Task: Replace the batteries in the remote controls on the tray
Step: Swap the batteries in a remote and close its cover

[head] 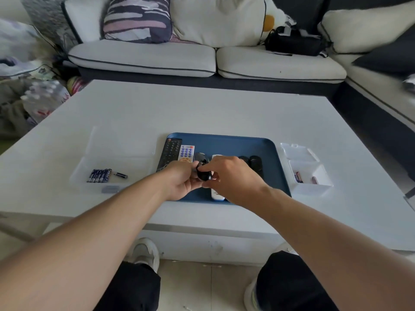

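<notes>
A blue tray [265,144] lies on the white table with several remotes on it. At its left are a long black remote [169,153] and a white remote with blue buttons [186,152]. A white remote [217,195] lies partly under my hands, and a black remote [256,163] lies at the right. Above the tray's front, my left hand [182,180] and my right hand [229,176] both grip a small black remote [203,175]. My fingers hide most of it.
A clear box [85,167] left of the tray holds a row of blue batteries [98,175] and one loose battery [121,175]. A white box [312,187] right of the tray holds a few batteries [298,177]. A sofa stands behind the table.
</notes>
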